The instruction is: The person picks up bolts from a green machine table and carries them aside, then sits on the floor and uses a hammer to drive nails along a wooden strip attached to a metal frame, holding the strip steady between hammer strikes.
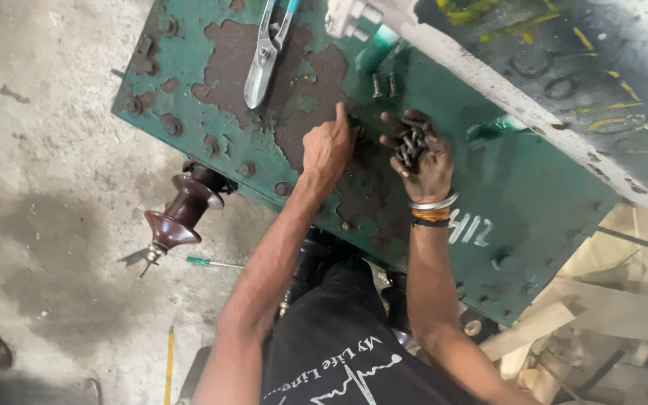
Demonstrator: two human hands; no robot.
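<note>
Basically a green steel cover plate (534, 195), paint flaked to rusty brown patches, bolt heads along its edge, sitting over a stained concrete floor (39, 150). White painted marks near the plate's lower right; yellow scrawl on the dark surface top right. Left hand (328, 146) loosely curled, forefinger pressing the plate. Right hand (423, 161) palm-up, cupping a bunch of dark bolts (412, 141). Pliers (268, 49) lie on the plate, brown insulator (181, 214) at its left edge.
</note>
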